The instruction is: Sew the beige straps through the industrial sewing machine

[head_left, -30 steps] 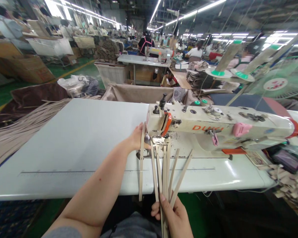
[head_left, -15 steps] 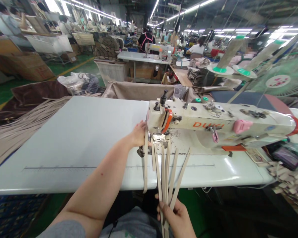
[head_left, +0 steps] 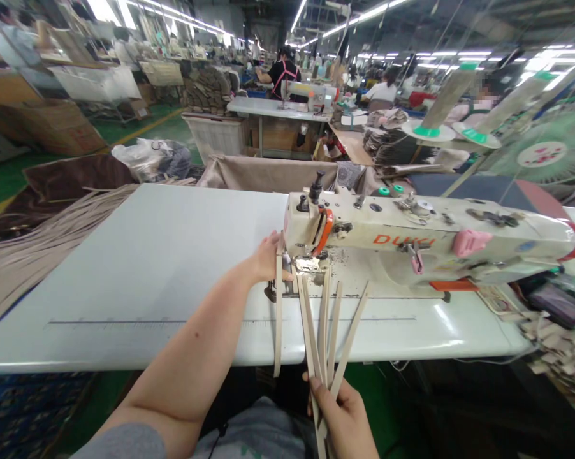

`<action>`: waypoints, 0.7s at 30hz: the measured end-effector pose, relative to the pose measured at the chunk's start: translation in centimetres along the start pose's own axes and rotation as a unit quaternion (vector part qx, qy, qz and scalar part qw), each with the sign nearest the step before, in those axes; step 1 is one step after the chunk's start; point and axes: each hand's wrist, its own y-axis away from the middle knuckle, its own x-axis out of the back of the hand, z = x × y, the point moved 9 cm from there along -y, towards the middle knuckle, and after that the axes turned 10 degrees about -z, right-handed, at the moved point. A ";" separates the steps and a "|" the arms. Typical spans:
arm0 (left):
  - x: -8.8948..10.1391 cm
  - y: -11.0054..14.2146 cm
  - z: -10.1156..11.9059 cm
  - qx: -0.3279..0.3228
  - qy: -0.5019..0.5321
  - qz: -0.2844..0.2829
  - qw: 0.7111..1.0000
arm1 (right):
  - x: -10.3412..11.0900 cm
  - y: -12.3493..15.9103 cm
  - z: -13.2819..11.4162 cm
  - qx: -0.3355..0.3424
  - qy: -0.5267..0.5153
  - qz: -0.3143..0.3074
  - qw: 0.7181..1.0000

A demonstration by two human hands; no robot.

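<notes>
My left hand [head_left: 267,258] lies beside the needle end of the sewing machine [head_left: 359,233], fingers stretched forward and thumb apart toward the presser foot [head_left: 308,264]. One narrow beige strap [head_left: 278,325] runs down across this hand and hangs over the table's front edge. Whether the fingers press on it is partly hidden. Below the edge, my right hand [head_left: 340,411] is closed round a bundle of beige straps [head_left: 323,357]. Their upper ends fan out over the machine bed, and some reach close to the presser foot.
The white table [head_left: 173,255] carries a printed ruler line along its front. Long beige strips [head_left: 53,248] lie at its left end. Thread cones [head_left: 443,99] and a green fan [head_left: 540,153] stand at the right. Other people work at machines behind.
The hanging strap has shifted slightly left, its lower end a little lower. A short strap end by the presser foot no longer shows, and the fanned straps sit closer together. Both hands stay nearly in place.
</notes>
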 end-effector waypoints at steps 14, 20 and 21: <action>1.0 -0.4 0.4 0.029 -0.057 -0.006 0.998 | -0.7 0.3 0.1 -0.023 -0.018 -0.002 1.000; 0.9 -0.6 0.0 0.017 -0.050 -0.003 0.999 | -0.2 0.1 -0.4 -0.001 0.030 0.018 0.999; 0.9 -0.7 -0.2 0.018 -0.050 -0.003 0.999 | -0.2 0.1 -0.5 0.003 0.034 0.019 0.999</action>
